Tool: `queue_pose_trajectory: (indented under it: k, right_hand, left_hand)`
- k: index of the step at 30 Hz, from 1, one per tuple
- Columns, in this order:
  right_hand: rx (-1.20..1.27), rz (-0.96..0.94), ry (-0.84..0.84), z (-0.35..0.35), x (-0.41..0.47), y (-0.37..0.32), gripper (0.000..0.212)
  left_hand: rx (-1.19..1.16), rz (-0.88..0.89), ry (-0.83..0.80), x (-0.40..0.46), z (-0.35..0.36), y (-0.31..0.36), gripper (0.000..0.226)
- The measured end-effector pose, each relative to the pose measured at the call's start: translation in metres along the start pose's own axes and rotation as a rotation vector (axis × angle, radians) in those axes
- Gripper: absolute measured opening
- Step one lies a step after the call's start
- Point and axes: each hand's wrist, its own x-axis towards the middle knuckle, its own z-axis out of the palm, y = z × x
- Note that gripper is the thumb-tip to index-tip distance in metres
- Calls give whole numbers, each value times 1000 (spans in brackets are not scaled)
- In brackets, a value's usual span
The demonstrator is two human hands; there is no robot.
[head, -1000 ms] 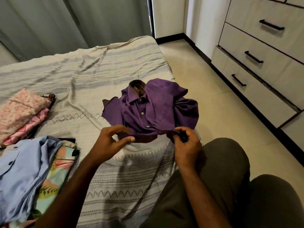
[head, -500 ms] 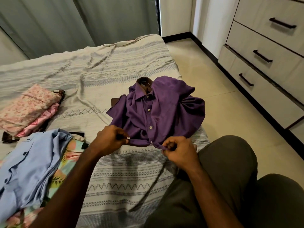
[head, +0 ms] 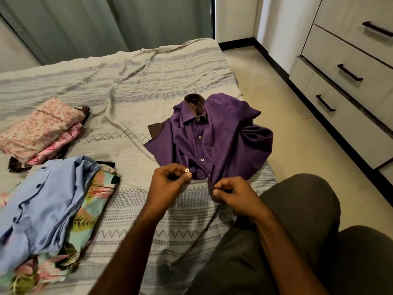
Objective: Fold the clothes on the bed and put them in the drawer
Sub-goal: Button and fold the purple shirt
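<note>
Both hands have drawn closer together along the lower front of the purple shirt [head: 214, 137] since half a second ago, and the placket edge between them has gone from stretched flat to bunched. Left hand [head: 170, 184]: thumb and forefinger pinch the button-side edge, one white button [head: 187, 170] showing just above the thumb. Right hand [head: 234, 194]: fingers curled, pinching the opposite, buttonhole edge. Reads as buttoning the shirt before folding.

Shirt lies on the bedspread [head: 127, 86] near the right edge of the bed, collar up and away, sleeves heaped under and beside the body.

Handling, as judged: thin woven cloth, light, limp, no stiffness except collar and placket. Slides easily on the spread; won't hold a crease unless smoothed flat. Best grips are placket edges now, then shoulders and hem for the fold.

Hard to make out:
- buttonhole itself, hidden under right fingers
- sleeve layout, buried in the crumple
- hem, hidden behind the hands
- blue shirt [head: 40, 201] and floral garment [head: 93, 201] at left, cut off by the frame
- folded pink pile [head: 40, 128] covers something dark beneath, unidentifiable
- drawers [head: 348, 56] at right all closed, contents unknown
</note>
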Motion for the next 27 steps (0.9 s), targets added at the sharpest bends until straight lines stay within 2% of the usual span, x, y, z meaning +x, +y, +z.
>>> queue_pose_trajectory:
  k: [4,8,15,19,22,27]
  right_hand:
    - [259,1,12,-1,-4,-8,10]
    - [416,-36,-5,-4,-9,-13,11]
    - [518,-44,89,-3,-11,-14,10]
    - [572,-37,96,-3,-13,-14,14]
    - [587,-12,92,-4,-11,-12,16]
    - [769,17,101,-5,-11,-13,17]
  left_hand:
    - [-147,-39,75,-17,21,-2,9]
    - [-181,-52,97,-29,38,-1,7]
    - [-166,-11,160,-31,59,5,6]
    - [-246,-27,93,-34,69,12,12]
    - [-280,-39,108,-32,74,11,14]
    - [-327,-43,97,-25,70,11,16]
